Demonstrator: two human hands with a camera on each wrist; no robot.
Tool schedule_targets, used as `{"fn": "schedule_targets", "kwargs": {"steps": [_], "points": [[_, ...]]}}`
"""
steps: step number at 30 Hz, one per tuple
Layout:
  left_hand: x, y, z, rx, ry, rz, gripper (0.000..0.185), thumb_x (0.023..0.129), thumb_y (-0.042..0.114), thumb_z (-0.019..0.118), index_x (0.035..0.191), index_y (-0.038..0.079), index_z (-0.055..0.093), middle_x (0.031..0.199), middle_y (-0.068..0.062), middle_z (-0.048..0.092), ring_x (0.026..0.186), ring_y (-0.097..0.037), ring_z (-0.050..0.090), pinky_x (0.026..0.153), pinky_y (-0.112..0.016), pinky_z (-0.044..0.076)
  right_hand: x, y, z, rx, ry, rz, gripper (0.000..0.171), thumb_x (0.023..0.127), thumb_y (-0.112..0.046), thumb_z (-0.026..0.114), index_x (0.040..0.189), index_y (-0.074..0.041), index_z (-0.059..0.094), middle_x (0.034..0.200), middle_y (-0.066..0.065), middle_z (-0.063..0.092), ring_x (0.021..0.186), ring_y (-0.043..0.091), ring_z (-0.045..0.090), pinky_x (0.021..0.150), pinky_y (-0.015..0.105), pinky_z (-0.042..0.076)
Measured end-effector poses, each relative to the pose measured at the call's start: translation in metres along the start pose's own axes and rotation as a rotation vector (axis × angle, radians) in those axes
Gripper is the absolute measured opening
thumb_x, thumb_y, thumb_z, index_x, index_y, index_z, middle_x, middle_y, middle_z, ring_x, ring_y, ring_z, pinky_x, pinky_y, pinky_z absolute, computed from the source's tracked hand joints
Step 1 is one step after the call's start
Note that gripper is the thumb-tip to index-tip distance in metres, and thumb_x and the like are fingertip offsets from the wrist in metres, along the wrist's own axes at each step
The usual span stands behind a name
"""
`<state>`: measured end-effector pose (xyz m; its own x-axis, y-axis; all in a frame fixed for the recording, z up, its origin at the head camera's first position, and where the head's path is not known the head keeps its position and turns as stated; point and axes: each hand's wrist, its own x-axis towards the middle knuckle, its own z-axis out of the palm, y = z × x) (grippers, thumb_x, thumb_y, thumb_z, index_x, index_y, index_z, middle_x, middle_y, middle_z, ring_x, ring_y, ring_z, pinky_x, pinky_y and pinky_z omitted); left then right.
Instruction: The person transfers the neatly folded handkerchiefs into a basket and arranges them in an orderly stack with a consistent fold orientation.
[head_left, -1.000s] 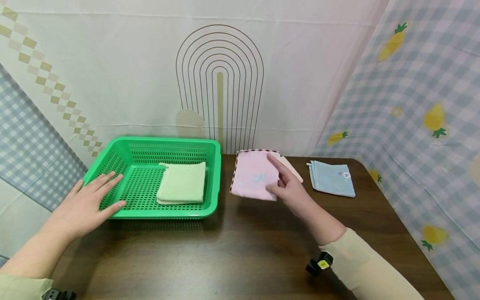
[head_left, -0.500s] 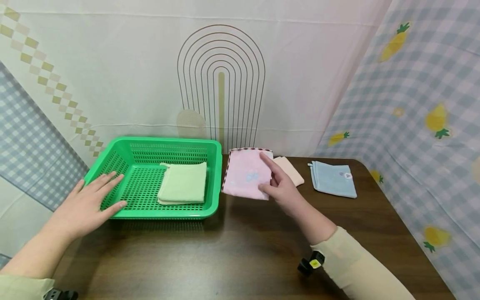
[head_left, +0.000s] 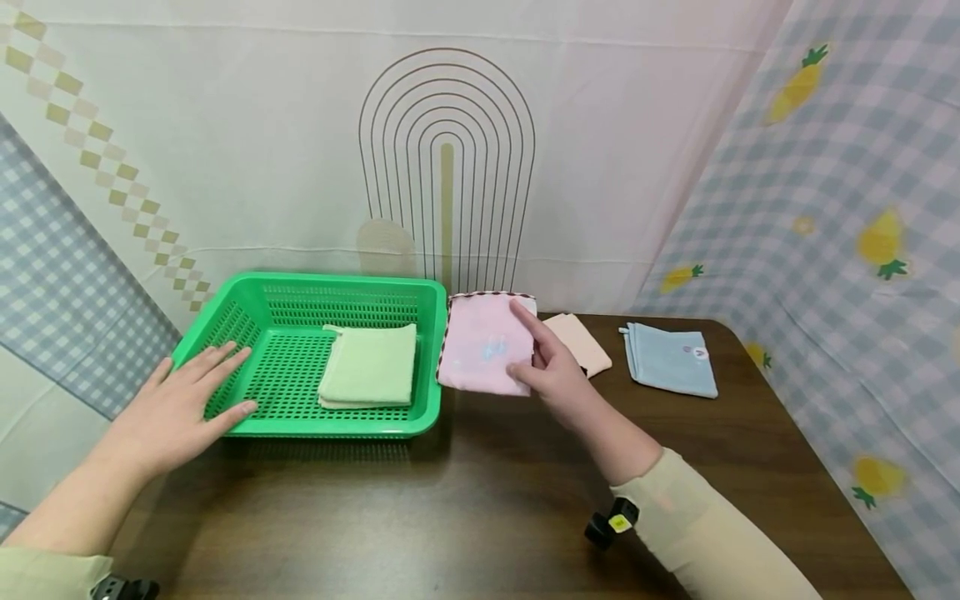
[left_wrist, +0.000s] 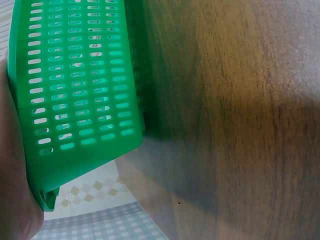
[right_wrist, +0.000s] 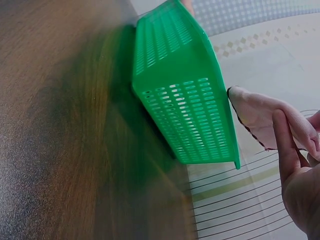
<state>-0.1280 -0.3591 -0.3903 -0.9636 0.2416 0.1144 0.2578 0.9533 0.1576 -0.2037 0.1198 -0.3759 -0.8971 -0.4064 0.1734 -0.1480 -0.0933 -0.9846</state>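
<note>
The left hand (head_left: 176, 408) lies flat, fingers straight and spread, on the near left corner of the green basket (head_left: 247, 287). The right hand (head_left: 551, 371), forearm angled in from the near right, pinches the pink cloth (head_left: 483, 342) between thumb and forefinger, holding it lifted just beside the basket's right wall. Left of that grip, a green cloth (head_left: 369, 375) lies in the basket; right of it lie a peach cloth (head_left: 581, 342) and a blue cloth (head_left: 671, 358).

Green basket (head_left: 225, 308) holding pale green cloth (head_left: 367, 375); pink cloth (head_left: 483, 342) with dark-trimmed edge and faint blue print; peach cloth (head_left: 585, 342); light blue cloth (head_left: 671, 360); dark brown wood table (head_left: 465, 500); cream sleeves (head_left: 697, 533).
</note>
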Motion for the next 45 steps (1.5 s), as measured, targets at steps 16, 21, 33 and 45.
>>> {"fn": "schedule_targets", "kwargs": {"steps": [16, 21, 33, 45], "points": [[-0.001, -0.001, 0.0, -0.002, -0.002, -0.003, 0.083, 0.096, 0.052, 0.058, 0.161, 0.021, 0.017, 0.162, -0.017, 0.022, 0.144, -0.044, 0.026, 0.117, -0.054, -0.015, 0.01, -0.001, 0.013, 0.07, -0.042, -0.021, 0.085, 0.086, 0.018, 0.054, 0.159, -0.016, 0.026, 0.161, 0.01, 0.022, 0.121, 0.017, 0.047, 0.085, 0.021, 0.054], [0.0, 0.0, 0.0, -0.001, -0.003, -0.003, 0.083, 0.096, 0.052, 0.058, 0.161, 0.021, 0.017, 0.162, -0.016, 0.022, 0.144, -0.044, 0.027, 0.118, -0.053, -0.016, 0.016, -0.003, 0.023, 0.089, -0.052, -0.022, 0.086, 0.085, 0.019, 0.053, 0.159, -0.017, 0.027, 0.159, 0.013, 0.024, 0.125, 0.019, 0.045, 0.087, 0.022, 0.054], [0.0, 0.0, 0.001, 0.001, -0.006, -0.005, 0.083, 0.096, 0.053, 0.058, 0.161, 0.021, 0.017, 0.163, -0.016, 0.022, 0.144, -0.044, 0.026, 0.117, -0.052, -0.017, 0.028, -0.003, 0.041, 0.087, -0.068, -0.001, 0.085, 0.085, 0.019, 0.053, 0.158, -0.015, 0.028, 0.157, 0.015, 0.03, 0.124, 0.022, 0.046, 0.089, 0.022, 0.053], [0.001, -0.002, 0.002, 0.003, 0.003, -0.003, 0.083, 0.095, 0.053, 0.058, 0.161, 0.022, 0.017, 0.162, -0.017, 0.024, 0.144, -0.044, 0.026, 0.118, -0.052, -0.016, 0.035, 0.0, 0.058, 0.079, -0.095, 0.045, 0.087, 0.083, 0.019, 0.053, 0.158, -0.018, 0.028, 0.155, 0.016, 0.032, 0.118, 0.021, 0.051, 0.085, 0.024, 0.055]]}}
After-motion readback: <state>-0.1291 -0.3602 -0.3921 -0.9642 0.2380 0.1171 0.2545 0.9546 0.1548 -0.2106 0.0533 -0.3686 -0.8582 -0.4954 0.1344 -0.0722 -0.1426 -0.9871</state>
